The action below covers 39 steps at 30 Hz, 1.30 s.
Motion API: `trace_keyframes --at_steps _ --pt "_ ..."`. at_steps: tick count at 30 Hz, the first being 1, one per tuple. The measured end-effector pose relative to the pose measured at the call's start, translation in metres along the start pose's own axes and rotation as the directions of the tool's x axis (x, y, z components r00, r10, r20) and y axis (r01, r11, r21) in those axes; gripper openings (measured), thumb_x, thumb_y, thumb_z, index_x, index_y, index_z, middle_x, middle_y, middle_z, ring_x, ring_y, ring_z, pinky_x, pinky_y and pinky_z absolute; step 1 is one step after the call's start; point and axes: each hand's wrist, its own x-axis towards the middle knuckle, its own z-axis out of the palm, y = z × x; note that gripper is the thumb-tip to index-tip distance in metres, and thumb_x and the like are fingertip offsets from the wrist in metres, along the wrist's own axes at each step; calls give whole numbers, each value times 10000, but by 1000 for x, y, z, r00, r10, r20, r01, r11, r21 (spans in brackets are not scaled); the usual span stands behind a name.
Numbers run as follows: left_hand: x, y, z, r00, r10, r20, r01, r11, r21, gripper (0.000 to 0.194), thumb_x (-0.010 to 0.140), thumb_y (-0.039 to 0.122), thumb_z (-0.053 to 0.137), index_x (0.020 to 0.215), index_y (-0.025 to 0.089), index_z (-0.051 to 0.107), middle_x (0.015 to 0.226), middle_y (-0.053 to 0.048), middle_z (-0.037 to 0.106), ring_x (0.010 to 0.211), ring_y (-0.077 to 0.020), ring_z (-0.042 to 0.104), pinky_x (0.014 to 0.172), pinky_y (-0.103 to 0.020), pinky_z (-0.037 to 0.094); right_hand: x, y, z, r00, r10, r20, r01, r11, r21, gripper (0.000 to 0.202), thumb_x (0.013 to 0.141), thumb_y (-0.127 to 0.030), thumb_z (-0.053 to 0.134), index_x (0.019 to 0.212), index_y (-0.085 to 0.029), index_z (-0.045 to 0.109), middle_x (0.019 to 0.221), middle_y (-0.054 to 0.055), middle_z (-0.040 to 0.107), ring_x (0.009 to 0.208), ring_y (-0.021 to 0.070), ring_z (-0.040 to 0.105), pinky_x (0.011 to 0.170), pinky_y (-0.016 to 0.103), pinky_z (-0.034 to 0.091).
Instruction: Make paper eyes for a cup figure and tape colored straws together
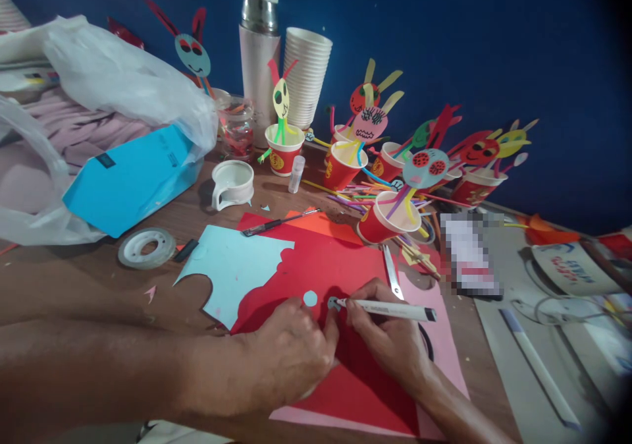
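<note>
Two hands, one small pale-blue paper cutout [333,304] with dark marks, on the large red paper sheet [320,259].
Right hand [395,345] pinches a slim white plastic marker [395,309] near its tip, nib at the cutout, over the red sheet; left hand [291,348] is loosely closed on the sheet, one fingertip at the cutout's edge. Cutout should be near weightless, thin, easily creased, prone to skid; best pinned by its rim, clear of ink that may smear. Marker likely light, stiff, smooth; its barrel just behind the nib suits a pinch.
</note>
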Motion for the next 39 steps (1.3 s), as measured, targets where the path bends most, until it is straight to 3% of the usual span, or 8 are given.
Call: trace_keyframes --at_steps 5,14,21,39 --pt "-2 2 8 999 -17 -50 18 999 27 504 905 331 298 1229 -42 395 710 -167 619 592 -209 574 603 -387 438 -1 0 0 1000 8 3 -8 1000 1 171 834 -330 504 736 -190 511 608 -21 551 538 105 518 512 204 413" --pt "-3 0 2 999 -6 -40 7 1000 29 436 877 236 332 1207 -36 415 680 -151 612 569 -209 567 570 -364 421 -1 -1 0 999 20 35 -21 1000 18 184 840 -350 493 746 -193 497 602 -24 552 535 107 529 512 205 416" --pt "-2 1 2 999 -18 -47 20 999 26 453 900 287 307 1200 -32 426 669 -150 609 553 -210 565 566 -372 424 -2 3 -1 998 19 58 -15 997 -78 217 842 -389 488 758 -191 517 619 -7 583 544 120 532 510 219 399" --pt "-2 0 -1 999 -29 -37 30 999 33 487 899 326 319 1214 -33 417 679 -156 612 562 -203 576 564 -359 435 -2 1 0 1000 26 4 -26 999 -39 188 836 -359 491 749 -193 500 595 -18 548 515 113 505 487 217 398"
